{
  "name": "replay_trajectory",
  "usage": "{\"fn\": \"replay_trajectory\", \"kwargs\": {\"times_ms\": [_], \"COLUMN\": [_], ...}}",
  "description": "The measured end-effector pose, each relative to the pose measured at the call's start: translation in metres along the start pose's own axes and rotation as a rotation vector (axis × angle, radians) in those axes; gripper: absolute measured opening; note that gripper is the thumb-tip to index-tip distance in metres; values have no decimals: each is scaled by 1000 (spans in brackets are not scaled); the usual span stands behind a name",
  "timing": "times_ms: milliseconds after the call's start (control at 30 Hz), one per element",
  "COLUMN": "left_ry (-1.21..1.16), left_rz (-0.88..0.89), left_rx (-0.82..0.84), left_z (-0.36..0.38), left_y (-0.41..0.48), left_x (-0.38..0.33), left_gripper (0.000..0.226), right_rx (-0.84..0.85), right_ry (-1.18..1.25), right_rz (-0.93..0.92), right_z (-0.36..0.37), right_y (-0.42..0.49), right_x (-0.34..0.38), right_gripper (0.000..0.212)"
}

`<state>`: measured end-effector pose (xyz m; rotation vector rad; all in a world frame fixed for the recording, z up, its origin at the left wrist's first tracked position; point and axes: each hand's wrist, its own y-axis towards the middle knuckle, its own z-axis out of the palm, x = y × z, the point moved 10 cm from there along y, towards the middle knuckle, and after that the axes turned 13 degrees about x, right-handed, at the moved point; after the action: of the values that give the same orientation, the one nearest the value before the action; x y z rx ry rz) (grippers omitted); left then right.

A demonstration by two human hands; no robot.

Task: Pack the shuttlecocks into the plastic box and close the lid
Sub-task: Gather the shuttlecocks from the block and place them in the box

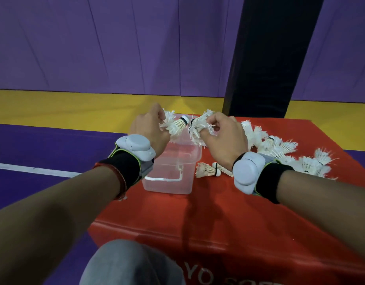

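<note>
A clear plastic box (pixel 169 182) stands open on the red padded block (pixel 218 212). My left hand (pixel 148 130) grips a worn white shuttlecock (pixel 177 125) by its feathers above the box. My right hand (pixel 224 136) holds a small bunch of shuttlecocks (pixel 198 130) over the box's far right corner. Two loose shuttlecocks (pixel 208 170) lie just right of the box. Several more shuttlecocks (pixel 284 151) are heaped behind my right wrist. I cannot see the lid as a separate part.
The red block's left edge runs close to the box, with purple floor (pixel 33 149) and a white line beyond. A black padded post (pixel 266 58) rises behind the block. A purple wall and yellow strip lie further back. My grey-clad knee (pixel 132 264) is at the bottom.
</note>
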<state>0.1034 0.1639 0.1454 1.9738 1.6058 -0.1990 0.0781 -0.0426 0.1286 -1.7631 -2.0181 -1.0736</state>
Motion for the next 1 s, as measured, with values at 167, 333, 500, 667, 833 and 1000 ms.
{"fn": "replay_trajectory", "kwargs": {"times_ms": [167, 333, 500, 667, 833, 1000], "left_ry": [-5, -8, -22, -10, -9, -10], "left_rz": [-76, -76, -47, -54, -44, -12], "left_rx": [56, 91, 139, 161, 154, 133], "left_z": [10, 18, 21, 20, 16, 15], "left_y": [-2, -4, -8, -13, -17, -15], "left_x": [31, 41, 39, 37, 31, 17], "left_gripper": [41, 47, 62, 62, 56, 48], "right_rx": [59, 116, 143, 215, 261, 203], "right_ry": [26, 59, 104, 171, 224, 210], "right_rz": [6, 49, 88, 195, 250, 244], "right_z": [26, 39, 46, 49, 51, 40], "right_y": [7, 9, 11, 6, -1, -1], "right_x": [5, 1, 1, -5, -6, -10], "right_gripper": [20, 27, 38, 37, 25, 16]}}
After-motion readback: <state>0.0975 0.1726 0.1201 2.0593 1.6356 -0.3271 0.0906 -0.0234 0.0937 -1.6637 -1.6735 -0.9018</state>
